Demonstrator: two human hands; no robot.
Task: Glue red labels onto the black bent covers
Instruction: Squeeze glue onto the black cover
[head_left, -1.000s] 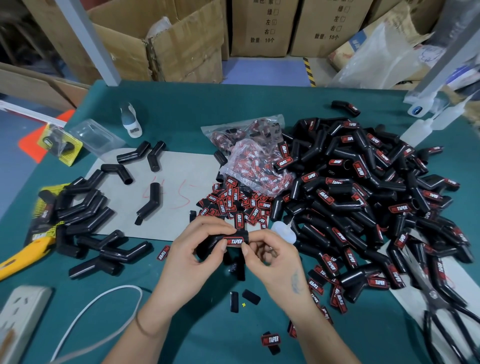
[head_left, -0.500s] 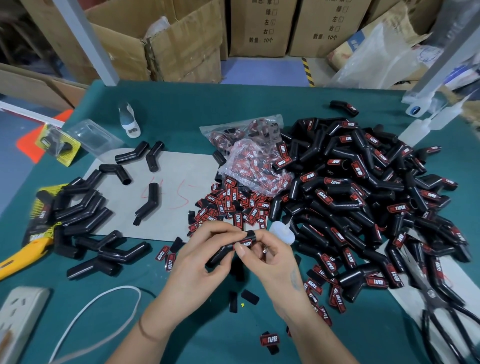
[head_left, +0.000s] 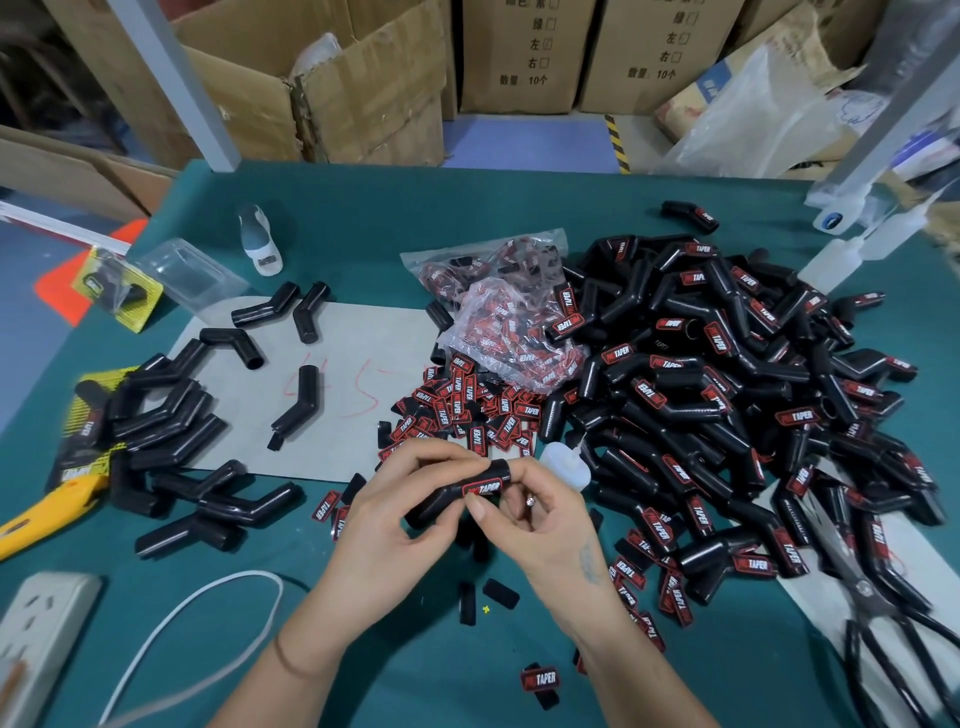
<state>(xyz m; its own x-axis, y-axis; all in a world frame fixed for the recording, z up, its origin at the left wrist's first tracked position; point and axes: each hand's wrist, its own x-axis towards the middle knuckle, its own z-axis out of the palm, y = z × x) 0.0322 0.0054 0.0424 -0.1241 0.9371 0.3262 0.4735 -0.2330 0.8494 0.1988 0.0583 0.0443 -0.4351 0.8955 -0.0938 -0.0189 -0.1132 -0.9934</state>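
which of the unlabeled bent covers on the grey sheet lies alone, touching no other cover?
The bent cover beside the red "45" scrawl on the grey sheet. It lies alone mid-sheet; the pair near the sheet's top edge touch each other, and a third abuts the left heap.

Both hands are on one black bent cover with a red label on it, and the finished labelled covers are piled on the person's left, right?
Not quite. In the head view the left hand and right hand do hold one bent cover bearing a red label, but the labelled pile lies on the person's right; the covers on the left are mostly unlabelled.
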